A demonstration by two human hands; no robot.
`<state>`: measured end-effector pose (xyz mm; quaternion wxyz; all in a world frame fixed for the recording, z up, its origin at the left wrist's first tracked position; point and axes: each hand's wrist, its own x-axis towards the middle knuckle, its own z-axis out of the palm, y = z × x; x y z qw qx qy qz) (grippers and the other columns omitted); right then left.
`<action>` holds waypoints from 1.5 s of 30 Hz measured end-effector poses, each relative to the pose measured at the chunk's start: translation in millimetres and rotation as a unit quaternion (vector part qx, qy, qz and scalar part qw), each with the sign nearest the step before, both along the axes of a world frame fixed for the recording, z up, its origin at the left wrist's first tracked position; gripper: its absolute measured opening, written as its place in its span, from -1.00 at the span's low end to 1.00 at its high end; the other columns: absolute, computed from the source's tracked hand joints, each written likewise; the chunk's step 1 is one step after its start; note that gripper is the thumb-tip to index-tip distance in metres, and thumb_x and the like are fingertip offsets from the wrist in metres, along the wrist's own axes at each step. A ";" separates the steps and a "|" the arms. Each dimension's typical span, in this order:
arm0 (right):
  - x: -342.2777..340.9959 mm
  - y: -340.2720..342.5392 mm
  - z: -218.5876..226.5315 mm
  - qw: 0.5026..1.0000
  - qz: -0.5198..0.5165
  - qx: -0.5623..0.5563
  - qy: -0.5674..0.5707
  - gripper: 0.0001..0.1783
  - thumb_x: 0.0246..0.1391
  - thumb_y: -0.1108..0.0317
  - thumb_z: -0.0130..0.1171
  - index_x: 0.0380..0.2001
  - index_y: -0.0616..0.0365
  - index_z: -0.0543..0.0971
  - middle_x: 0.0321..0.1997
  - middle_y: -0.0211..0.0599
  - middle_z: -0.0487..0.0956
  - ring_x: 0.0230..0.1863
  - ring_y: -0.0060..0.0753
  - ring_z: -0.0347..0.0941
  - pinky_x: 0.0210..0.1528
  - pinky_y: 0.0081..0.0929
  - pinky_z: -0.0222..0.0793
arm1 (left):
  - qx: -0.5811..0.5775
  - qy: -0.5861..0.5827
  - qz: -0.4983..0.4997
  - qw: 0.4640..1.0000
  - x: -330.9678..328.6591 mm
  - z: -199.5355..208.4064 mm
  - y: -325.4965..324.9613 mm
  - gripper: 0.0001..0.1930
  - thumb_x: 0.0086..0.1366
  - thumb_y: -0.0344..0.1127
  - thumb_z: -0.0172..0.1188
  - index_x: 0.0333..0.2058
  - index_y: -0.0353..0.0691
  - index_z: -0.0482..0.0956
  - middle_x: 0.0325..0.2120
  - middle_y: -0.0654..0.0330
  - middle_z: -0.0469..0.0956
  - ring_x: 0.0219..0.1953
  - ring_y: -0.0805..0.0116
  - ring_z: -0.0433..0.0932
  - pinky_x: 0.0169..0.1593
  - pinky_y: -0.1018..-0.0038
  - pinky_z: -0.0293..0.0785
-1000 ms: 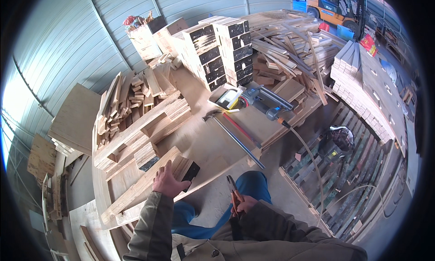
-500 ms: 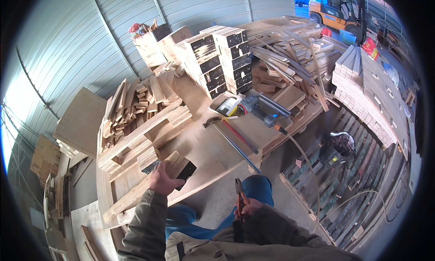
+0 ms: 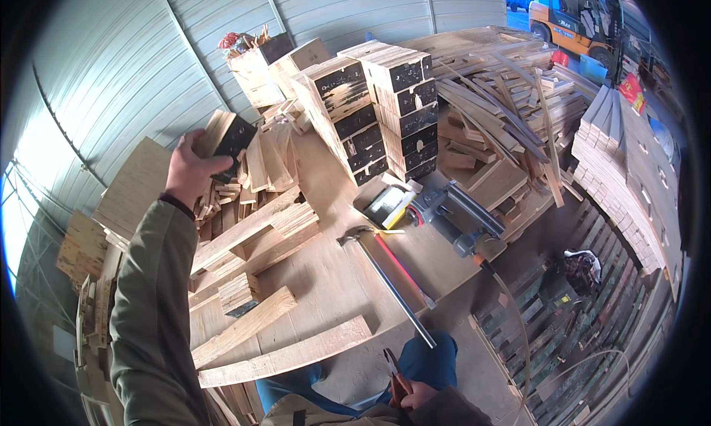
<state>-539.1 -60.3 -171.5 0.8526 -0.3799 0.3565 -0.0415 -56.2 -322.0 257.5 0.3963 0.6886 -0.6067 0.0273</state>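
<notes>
Toward ten o'clock from the middle of the view, a wooden block (image 3: pixel 231 142) with a black end is pinched between thumb and fingers of the left hand (image 3: pixel 189 170), in front of a pile of offcuts (image 3: pixel 257 159). Between five and six o'clock, the right hand (image 3: pixel 419 397) is curled around the handles of red-handled pliers (image 3: pixel 401 383), whose head points toward eleven. On the desk (image 3: pixel 333 270), a hammer (image 3: pixel 394 289) lies beside a red bar (image 3: pixel 404 269), its head at twelve o'clock; a power tool (image 3: pixel 448 220) rests at three. Two stacks of black-ended blocks (image 3: pixel 355 122) rise near twelve. A slatted pallet (image 3: pixel 592 307) lies at four.
</notes>
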 end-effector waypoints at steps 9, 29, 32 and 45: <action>6.0 -26.6 -6.6 0.991 -0.085 0.055 -0.087 -0.41 -0.33 0.37 0.19 -0.05 0.06 0.55 -0.27 -0.45 0.51 -0.22 -0.44 0.46 -0.17 -0.49 0.38 | -0.025 0.049 0.045 0.998 -0.3 27.9 -182.0 -0.02 -0.06 -0.21 0.67 0.32 -0.47 0.42 -0.04 0.03 0.69 -0.19 0.35 0.68 -0.22 0.42 0.59; -6.6 -57.5 -39.4 0.977 0.103 -0.050 0.179 -0.38 -0.29 0.02 0.31 -0.10 0.15 0.64 -0.25 -0.27 0.62 -0.17 -0.31 0.58 -0.14 -0.38 0.47 | 0.023 0.030 -0.042 0.998 -48.5 17.8 -334.0 -0.09 0.16 0.03 0.59 0.37 -0.30 0.43 -0.01 0.21 0.66 -0.02 0.42 0.60 -0.02 0.36 0.46; -8.6 -53.6 -42.4 0.973 0.114 -0.054 0.192 -0.35 -0.28 -0.03 0.33 -0.11 0.16 0.66 -0.25 -0.25 0.63 -0.16 -0.29 0.59 -0.14 -0.36 0.49 | 0.010 0.021 -0.042 0.999 -48.9 8.6 -341.0 -0.11 0.19 0.01 0.58 0.39 -0.29 0.42 0.03 0.20 0.65 0.04 0.40 0.58 0.00 0.34 0.46; -14.3 -41.8 -52.4 0.960 0.150 -0.062 0.226 -0.23 -0.26 -0.26 0.41 -0.15 0.22 0.72 -0.24 -0.14 0.71 -0.12 -0.20 0.67 -0.12 -0.28 0.55 | 0.085 0.110 -0.124 0.983 -44.1 8.8 -360.5 -0.35 0.40 -0.14 0.41 0.37 -0.27 0.50 0.16 0.20 0.63 0.17 0.32 0.56 0.21 0.30 0.43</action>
